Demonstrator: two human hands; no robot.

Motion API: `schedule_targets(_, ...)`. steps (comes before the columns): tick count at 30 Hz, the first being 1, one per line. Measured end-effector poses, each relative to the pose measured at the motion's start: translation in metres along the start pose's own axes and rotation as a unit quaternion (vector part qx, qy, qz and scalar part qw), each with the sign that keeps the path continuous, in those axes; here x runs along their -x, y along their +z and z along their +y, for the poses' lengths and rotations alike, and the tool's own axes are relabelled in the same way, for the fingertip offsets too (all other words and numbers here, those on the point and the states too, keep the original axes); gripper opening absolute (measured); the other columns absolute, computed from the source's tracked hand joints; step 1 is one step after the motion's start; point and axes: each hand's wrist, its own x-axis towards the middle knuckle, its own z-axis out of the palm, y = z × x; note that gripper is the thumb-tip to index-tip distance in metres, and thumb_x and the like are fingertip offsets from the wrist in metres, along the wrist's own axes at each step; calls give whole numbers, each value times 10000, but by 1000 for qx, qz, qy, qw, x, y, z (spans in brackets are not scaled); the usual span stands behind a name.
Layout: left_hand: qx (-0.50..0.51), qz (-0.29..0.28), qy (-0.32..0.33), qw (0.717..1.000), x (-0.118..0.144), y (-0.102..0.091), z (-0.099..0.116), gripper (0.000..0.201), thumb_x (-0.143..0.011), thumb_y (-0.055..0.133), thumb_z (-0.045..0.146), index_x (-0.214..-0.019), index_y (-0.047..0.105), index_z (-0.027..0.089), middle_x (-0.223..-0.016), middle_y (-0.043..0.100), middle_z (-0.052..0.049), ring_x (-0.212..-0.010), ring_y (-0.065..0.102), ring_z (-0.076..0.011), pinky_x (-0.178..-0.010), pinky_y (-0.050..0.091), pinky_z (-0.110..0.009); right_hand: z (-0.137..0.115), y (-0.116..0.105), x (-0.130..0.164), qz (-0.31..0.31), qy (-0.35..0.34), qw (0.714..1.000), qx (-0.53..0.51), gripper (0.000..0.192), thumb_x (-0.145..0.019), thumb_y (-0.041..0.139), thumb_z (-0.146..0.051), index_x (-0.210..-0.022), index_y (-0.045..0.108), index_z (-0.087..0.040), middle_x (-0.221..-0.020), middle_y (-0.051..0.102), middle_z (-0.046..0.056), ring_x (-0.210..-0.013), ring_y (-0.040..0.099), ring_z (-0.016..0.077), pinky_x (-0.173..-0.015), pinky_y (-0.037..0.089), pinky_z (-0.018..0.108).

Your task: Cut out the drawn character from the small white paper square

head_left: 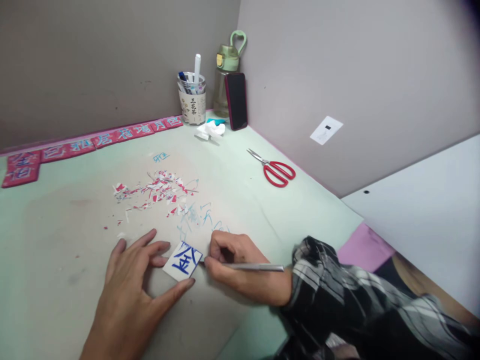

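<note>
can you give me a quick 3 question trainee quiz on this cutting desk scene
1. True or false: the left hand steadies the white tile.
2. What does the right hand hold? A scissors, B thin metal tool, C phone
3. What colour are the scissors' handles?

Key: 1 true. 2 B, the thin metal tool, its tip at the tile's edge. 3 red; they lie apart on the green mat, near the wall.

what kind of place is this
Probably a small craft desk tucked into a wall corner. A left hand steadies a white tile with a blue character while the right hand works it with a thin metal tool; cut scraps, red scissors and a pen cup lie about.
</note>
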Motion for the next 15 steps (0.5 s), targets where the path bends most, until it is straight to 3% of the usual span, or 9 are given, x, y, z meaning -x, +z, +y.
schedule_targets(7, -44, -4, 31, 999, 2, 5, 1, 627, -810, 679, 602, -1277, 525, 211, -1177, 708, -134, -1347, 532, -401, -1222, 231, -624, 2, 2, 4, 6, -40, 998, 41, 214, -813, 544, -147, -687, 389, -224, -652, 437, -61, -613, 412, 113, -609, 332, 245)
schedule_targets(15, -55, -2, 32, 998, 1, 5, 3, 664, -827, 655, 620, -1297, 509, 175, -1189, 699, -159, -1334, 538, -405, -1206, 253, -634, 1, 1, 3, 3, -52, 997, 51, 210, -825, 539, -155, -695, 390, -225, -655, 446, -57, -608, 409, 115, -612, 338, 248)
